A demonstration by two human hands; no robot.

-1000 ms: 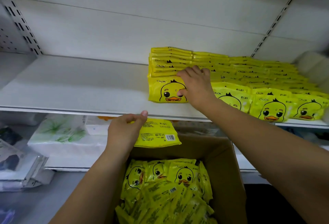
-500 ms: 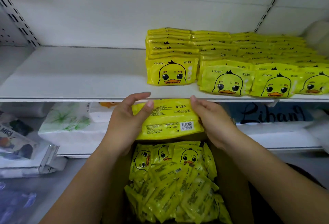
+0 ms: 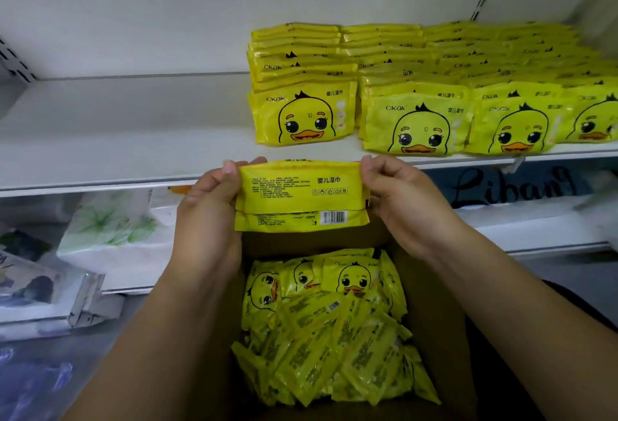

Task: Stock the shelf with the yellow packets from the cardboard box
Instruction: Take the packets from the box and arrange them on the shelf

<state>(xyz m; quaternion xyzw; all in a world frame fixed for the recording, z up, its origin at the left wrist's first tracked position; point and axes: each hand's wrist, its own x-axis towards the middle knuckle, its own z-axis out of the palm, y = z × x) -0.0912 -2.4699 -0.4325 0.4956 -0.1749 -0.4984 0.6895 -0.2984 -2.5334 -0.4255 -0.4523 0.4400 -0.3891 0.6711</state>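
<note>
I hold one yellow packet (image 3: 299, 195) upright by its two ends, barcode side towards me, just below the front edge of the white shelf (image 3: 133, 140). My left hand (image 3: 207, 210) grips its left end and my right hand (image 3: 401, 203) pinches its right end. Rows of yellow duck-face packets (image 3: 418, 86) stand on the right half of the shelf. Under my hands sits the open cardboard box (image 3: 434, 337), filled with several loose yellow packets (image 3: 324, 330).
The left half of the shelf is bare white board. On the lower shelf at the left lie white tissue packs (image 3: 110, 236) and other wrapped goods (image 3: 36, 290). A dark sign with script lettering (image 3: 515, 186) hangs under the shelf at the right.
My right hand came off the shelved packets and took the right end of the packet that my left hand held. Both hands have since turned it upright and raised it towards the shelf edge.
</note>
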